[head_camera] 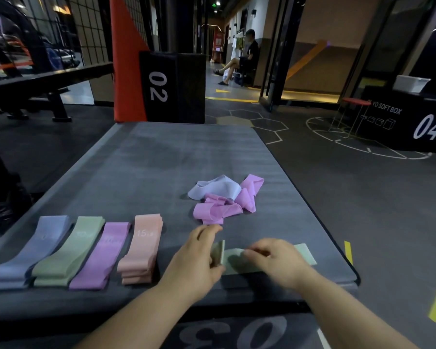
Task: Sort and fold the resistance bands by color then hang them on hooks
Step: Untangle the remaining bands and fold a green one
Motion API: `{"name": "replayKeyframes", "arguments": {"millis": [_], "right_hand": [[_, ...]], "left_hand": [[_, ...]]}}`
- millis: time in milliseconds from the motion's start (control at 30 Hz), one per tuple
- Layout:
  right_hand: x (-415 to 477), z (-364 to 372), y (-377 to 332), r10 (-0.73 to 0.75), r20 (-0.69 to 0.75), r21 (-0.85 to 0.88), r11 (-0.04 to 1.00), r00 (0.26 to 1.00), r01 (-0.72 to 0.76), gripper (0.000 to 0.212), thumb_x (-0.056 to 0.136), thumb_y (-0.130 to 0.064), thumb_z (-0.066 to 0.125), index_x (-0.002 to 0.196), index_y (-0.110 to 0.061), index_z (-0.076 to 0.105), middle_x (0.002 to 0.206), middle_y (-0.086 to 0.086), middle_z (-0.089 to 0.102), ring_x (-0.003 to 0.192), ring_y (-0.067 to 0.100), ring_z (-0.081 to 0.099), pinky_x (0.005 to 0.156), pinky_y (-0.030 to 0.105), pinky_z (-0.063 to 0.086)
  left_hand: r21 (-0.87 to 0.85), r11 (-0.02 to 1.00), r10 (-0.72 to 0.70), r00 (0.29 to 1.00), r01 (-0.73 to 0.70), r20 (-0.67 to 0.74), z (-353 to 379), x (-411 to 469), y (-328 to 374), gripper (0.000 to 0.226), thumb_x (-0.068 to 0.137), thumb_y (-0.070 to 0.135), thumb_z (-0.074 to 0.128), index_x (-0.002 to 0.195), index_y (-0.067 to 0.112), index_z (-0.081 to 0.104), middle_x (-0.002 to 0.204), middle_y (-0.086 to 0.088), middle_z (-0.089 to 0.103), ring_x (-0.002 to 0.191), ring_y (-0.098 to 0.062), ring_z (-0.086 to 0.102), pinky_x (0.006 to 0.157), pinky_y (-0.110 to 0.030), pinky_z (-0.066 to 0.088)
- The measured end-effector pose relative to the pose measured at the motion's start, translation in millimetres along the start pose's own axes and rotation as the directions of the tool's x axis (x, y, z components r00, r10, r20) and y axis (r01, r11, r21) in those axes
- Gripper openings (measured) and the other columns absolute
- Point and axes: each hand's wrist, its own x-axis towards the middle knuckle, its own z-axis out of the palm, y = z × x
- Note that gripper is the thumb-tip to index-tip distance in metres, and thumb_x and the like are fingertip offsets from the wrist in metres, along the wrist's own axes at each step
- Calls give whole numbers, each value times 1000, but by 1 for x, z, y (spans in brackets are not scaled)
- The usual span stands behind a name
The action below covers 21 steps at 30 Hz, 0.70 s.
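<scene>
Head: green band (306, 254) lies near mat (161, 159) edge.

Cloth, matt, white print: peach stack (144, 245), purple stack (101, 255), green stack (71, 253), lavender stack (33, 250). Cloth, matt: flat green band (305, 253). Cloth, soft, limp: loose pink bands (219, 210). Grey, matt, finely ribbed: mat (176, 159). Black, faint sheen: box marked 02 (171, 86).

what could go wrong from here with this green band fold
1. The left hand pinches the raised end of the green band; if it slips, the fold may spring open.
2. It lies close to the near edge of the mat, so it could slide off.
3. The pink bands tangle with the pale band in the loose pile; lifting one may drag another.
</scene>
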Motion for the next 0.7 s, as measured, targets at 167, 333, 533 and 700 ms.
{"name": "replayKeyframes", "arguments": {"millis": [167,333,533,700], "right_hand": [[2,23,-13,-44,-37,41,998,998,45,33,91,-45,57,66,-24,59,60,-6,57,57,4,49,60,27,40],[7,22,-15,1,-52,166,986,999,7,33,88,-33,62,62,-16,52,56,-6,47,53,6,39,57,25,36],[3,15,-18,-9,25,428,904,1000,-3,28,90,-25,63,65,-15,55,58,-4,50,57,10,42,59,26,36],[4,1,-13,25,33,561,827,999,-39,20,90,-16,63,74,-4,61,54,-3,50,60,19,40,57,27,34]], "left_hand": [[-2,998,69,997,-69,19,15,2,1,76,80,30,69,143,33,27,142,14,30,108,-8,52,87,-17,38],[142,976,179,980,-166,-84,19,3,-4,72,64,39,68,131,23,45,128,11,50,107,-16,51,91,-20,36],[166,979,130,990,-121,-46,19,7,-10,64,62,37,54,124,20,51,117,6,56,118,-21,42,95,-32,33],[295,945,159,987,-144,-27,13,4,0,58,70,44,48,125,28,41,120,15,46,120,-15,32,94,-28,20]]}}
